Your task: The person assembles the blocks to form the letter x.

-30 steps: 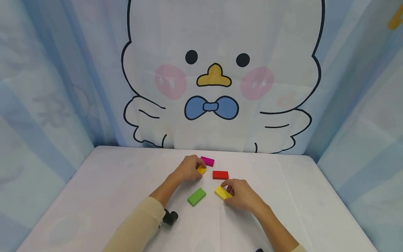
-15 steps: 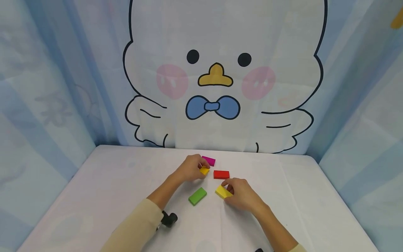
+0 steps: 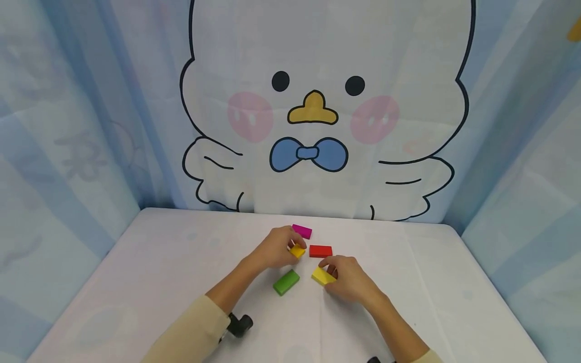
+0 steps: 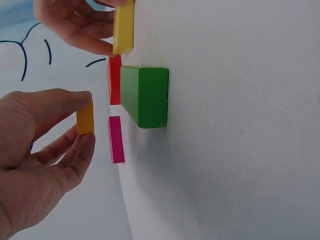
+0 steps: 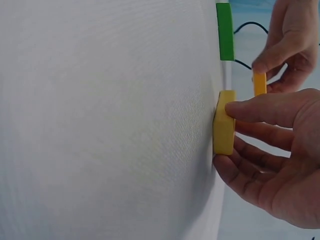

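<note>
**Left hand (image 3: 276, 247) and orange block (image 3: 297, 251) have edged toward the red block (image 3: 320, 251)**

Against the earlier head frames, I see the orange block nearer the red one and slightly closer to the person; the right hand (image 3: 347, 280) has hardly shifted beyond the slight drift of the view. On the left I have the orange block pinched between thumb and fingers, and the left wrist view shows it raised off the table (image 3: 181, 252). On the right, thumb and fingers grip the yellow block (image 3: 321, 275) low, nearer the person than the red block; whether it rests on the table or just above, I can't tell.

The green block (image 3: 286, 282) and magenta block (image 3: 302, 231) lie unheld, as does the red one. I read the step in hand as positioning the orange piece while the yellow is steadied. Moving on, I judge, calls for a firm left pinch and enough height to clear the red and green blocks.
</note>
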A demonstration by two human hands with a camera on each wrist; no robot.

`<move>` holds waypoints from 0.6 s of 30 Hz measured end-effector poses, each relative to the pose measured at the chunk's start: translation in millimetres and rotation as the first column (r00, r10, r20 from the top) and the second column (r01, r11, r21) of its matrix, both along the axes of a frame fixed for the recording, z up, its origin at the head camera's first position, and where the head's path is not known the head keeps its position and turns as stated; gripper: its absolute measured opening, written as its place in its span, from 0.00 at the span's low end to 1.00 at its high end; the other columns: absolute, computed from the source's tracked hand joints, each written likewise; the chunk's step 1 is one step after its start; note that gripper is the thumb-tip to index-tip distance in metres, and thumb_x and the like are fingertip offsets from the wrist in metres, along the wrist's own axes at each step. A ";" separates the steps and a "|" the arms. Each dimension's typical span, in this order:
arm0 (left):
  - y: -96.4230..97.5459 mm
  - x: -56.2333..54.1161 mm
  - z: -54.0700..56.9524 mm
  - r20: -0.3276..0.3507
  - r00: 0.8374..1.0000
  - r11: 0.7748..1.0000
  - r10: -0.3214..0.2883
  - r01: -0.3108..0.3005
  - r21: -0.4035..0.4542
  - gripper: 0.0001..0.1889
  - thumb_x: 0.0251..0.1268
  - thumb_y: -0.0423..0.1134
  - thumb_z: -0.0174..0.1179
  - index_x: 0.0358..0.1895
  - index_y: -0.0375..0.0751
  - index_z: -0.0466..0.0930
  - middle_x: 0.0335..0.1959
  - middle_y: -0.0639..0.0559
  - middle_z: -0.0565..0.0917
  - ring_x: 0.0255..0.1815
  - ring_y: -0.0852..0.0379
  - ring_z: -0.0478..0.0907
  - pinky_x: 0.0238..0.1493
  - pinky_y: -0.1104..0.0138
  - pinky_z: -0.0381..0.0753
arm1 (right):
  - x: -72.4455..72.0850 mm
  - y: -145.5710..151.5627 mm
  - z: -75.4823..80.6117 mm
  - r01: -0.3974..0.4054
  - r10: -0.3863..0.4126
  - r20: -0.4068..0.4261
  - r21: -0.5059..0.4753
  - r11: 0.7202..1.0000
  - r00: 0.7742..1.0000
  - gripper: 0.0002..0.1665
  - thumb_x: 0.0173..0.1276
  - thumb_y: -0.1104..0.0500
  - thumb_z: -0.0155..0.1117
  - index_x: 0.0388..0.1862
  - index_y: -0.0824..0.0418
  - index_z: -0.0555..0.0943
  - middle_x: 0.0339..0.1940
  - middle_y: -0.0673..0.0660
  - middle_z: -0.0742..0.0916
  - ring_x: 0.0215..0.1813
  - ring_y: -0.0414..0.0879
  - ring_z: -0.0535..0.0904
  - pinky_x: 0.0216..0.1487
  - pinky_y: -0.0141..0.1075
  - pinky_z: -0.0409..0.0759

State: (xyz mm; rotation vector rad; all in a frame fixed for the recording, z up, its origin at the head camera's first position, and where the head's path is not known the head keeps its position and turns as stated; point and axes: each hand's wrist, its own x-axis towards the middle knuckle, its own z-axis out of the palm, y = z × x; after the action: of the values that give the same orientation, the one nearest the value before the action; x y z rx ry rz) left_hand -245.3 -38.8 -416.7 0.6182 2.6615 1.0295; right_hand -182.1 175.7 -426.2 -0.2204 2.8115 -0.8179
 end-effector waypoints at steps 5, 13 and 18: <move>0.9 8.7 2.6 -0.006 1.000 1.000 -0.014 0.014 0.010 0.14 0.60 0.31 0.74 0.49 0.47 0.90 0.47 0.53 0.81 0.50 0.54 0.79 0.51 0.63 0.88 | -1.2 3.5 -0.7 -0.001 0.001 0.000 -0.012 1.000 1.000 0.23 0.57 0.67 0.79 0.52 0.55 0.88 0.37 0.50 0.84 0.41 0.45 0.77 0.46 0.38 0.85; 1.4 22.7 3.7 0.009 0.999 0.999 -0.041 0.040 0.033 0.14 0.60 0.31 0.74 0.49 0.45 0.90 0.48 0.52 0.82 0.47 0.55 0.80 0.50 0.63 0.89 | -3.0 8.2 -2.2 -0.006 0.006 -0.016 -0.022 1.000 1.000 0.22 0.54 0.69 0.79 0.48 0.54 0.89 0.35 0.49 0.84 0.40 0.45 0.76 0.45 0.38 0.81; 3.1 30.4 3.9 0.005 0.998 0.997 -0.070 0.070 0.037 0.14 0.60 0.31 0.74 0.49 0.45 0.90 0.46 0.54 0.81 0.46 0.57 0.79 0.49 0.66 0.88 | -1.7 11.9 0.3 0.005 -0.005 -0.005 -0.015 1.000 1.000 0.23 0.55 0.68 0.79 0.49 0.53 0.88 0.35 0.49 0.84 0.40 0.45 0.76 0.45 0.37 0.81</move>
State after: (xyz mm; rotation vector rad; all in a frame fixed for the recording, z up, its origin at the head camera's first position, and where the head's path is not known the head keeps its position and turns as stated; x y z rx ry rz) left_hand -215.0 -35.6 -412.8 0.7092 2.6011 1.0613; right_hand -183.9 187.6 -425.9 -0.2189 2.8127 -0.8412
